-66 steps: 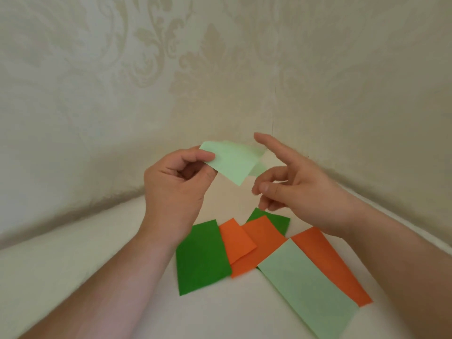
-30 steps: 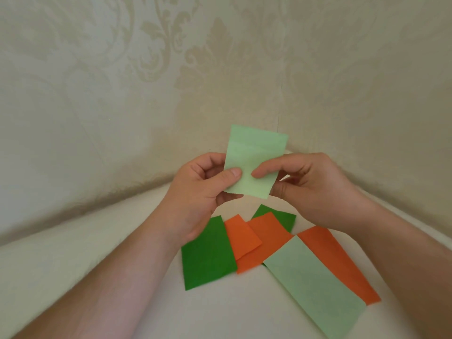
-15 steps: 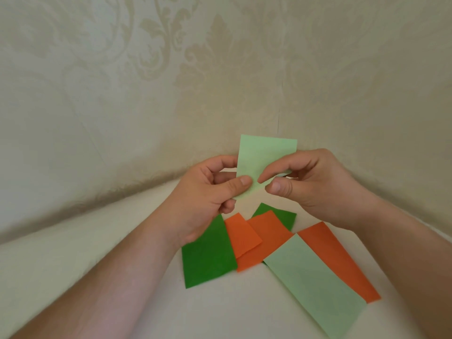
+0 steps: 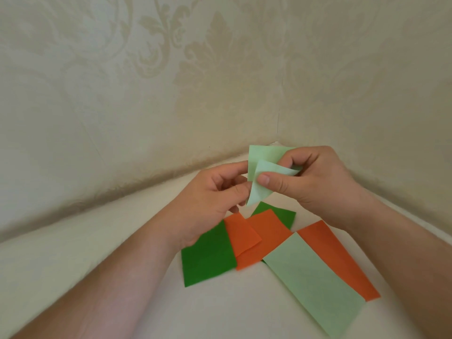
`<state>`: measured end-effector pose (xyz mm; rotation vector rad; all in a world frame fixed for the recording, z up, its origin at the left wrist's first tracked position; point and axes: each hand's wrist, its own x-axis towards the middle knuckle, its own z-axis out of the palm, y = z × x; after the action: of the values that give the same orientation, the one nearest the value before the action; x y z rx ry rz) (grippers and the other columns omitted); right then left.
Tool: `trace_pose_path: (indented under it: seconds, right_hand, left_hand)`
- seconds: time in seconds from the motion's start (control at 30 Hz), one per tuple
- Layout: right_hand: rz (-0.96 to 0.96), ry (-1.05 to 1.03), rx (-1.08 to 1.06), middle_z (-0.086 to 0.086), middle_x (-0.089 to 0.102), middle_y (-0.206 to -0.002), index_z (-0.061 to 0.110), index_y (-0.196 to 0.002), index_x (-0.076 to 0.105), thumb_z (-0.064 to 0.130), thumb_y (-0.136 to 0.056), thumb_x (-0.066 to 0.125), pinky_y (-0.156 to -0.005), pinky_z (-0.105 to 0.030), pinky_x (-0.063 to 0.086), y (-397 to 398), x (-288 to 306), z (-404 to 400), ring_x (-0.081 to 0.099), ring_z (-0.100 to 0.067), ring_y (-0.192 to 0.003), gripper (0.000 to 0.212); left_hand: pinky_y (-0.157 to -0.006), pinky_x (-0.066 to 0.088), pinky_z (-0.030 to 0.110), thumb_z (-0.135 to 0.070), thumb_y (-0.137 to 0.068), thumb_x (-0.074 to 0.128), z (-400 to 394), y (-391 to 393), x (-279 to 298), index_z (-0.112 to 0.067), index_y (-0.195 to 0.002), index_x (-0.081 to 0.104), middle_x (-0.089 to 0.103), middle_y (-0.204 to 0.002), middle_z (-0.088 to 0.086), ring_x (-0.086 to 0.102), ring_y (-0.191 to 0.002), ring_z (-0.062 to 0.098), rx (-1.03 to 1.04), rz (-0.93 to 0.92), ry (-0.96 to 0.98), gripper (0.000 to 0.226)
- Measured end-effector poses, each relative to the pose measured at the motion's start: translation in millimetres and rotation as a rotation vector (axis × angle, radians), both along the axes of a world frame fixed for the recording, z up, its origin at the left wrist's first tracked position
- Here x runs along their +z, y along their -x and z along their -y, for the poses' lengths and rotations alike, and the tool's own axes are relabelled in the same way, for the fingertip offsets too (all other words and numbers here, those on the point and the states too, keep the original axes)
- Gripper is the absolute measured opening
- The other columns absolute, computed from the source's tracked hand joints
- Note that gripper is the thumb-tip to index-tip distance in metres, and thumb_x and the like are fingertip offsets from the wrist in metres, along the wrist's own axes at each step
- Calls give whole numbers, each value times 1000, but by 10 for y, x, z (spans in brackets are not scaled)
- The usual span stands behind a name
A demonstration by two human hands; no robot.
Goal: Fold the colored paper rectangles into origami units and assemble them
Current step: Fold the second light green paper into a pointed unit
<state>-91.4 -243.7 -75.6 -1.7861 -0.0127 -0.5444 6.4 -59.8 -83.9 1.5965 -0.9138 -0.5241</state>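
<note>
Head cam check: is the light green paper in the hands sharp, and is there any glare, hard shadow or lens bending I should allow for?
Head view: the light green paper and both hands are fairly sharp, with only slight softness at the left hand. Head view: lighting is soft and warm, with no glare and only faint shadows under the flat papers. Head view: wide-angle bending curves the table edge along the wall.

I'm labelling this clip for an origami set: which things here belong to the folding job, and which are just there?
In the job:
- light green paper, held up in both hands, left hand and right hand
- flat papers waiting: dark green, orange, light green strip

Just there:
- patterned wall
- cream surface
</note>
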Motion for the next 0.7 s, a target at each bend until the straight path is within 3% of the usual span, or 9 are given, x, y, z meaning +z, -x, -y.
trace_pose_path:
  seconds: [0.1,0.17,0.3,0.47,0.57,0.63,0.7]
  right_hand:
    - [5,14,4,-33,66,-84,3,-67,69,33,-65,88,-67,-43,48,-9,-10,8,60,-26,-70,36]
    - [25,15,13,-26,69,-85,6,-70,72,30,-65,89,-67,-40,51,-5,-4,6,63,-23,-71,29]
    - [13,9,100,-16,76,-84,17,-75,80,29,-62,88,-76,-38,58,13,22,15,70,-22,-78,19]
    - [-53,29,206,1,79,-82,18,-76,81,19,-58,88,-72,-21,56,56,26,29,74,-11,-81,19]
    - [-113,143,196,8,78,-98,32,-92,82,22,-59,92,-81,-30,60,69,11,0,74,-11,-93,36]
    - [-138,202,149,13,77,-108,42,-105,79,7,-70,92,-89,-35,61,53,-5,-18,74,-11,-99,51]
    - [-163,217,130,13,77,-109,42,-105,80,-7,-81,80,-91,-40,62,43,-16,-10,75,-12,-100,55]
  left_hand:
    - [-88,55,43,-15,-103,60,21,9,2,-31,-125,74,76,-108,11,63,-89,21,65,-14,59,31]
    - [-94,56,49,-13,-100,65,33,8,1,-22,-120,77,78,-109,10,69,-96,32,121,-23,112,25]
    - [-78,60,32,-7,-97,66,47,-6,3,-9,-114,75,80,-102,10,76,-88,23,183,-88,199,20]
    - [-66,55,27,-11,-95,70,52,-26,7,-20,-103,78,79,-95,6,70,-80,15,291,-96,295,14]
    - [-58,51,26,-13,-94,71,50,-20,19,-23,-102,74,77,-87,8,68,-73,16,314,-102,306,13]
    - [-55,49,24,-11,-95,71,46,-19,26,-21,-101,71,75,-83,7,67,-70,16,317,-104,310,12]
    - [-55,50,24,-10,-95,70,47,-14,29,-21,-101,70,76,-82,7,68,-70,16,311,-106,312,13]
